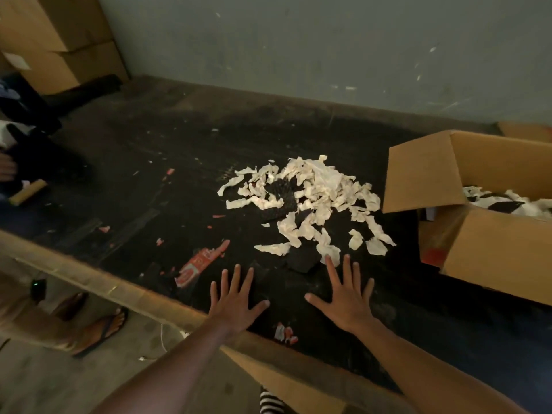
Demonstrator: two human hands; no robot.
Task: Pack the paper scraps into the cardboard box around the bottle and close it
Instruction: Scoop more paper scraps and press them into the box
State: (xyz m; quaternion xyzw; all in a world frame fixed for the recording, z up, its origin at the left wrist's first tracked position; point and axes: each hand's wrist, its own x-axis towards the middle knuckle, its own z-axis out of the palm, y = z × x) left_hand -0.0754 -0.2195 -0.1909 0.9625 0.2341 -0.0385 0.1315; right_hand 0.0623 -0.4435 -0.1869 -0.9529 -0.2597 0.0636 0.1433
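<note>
A pile of cream paper scraps [310, 201], mixed with a few black pieces, lies in the middle of the dark table [155, 162]. To its right stands an open cardboard box [490, 246] with its flaps up; white and black scraps show inside, and I cannot make out the bottle. My left hand [236, 303] lies flat on the table, fingers spread, just in front of the pile. My right hand [346, 297] is flat beside it, fingers spread, with the fingertips touching the nearest scraps. Neither hand holds anything.
Red and white torn label bits [200, 262] litter the table near its front edge. Stacked cardboard boxes [56, 40] stand at the back left. A tape roll [28, 191] lies at the far left. Another person's sandalled foot [101, 330] is on the floor at the left.
</note>
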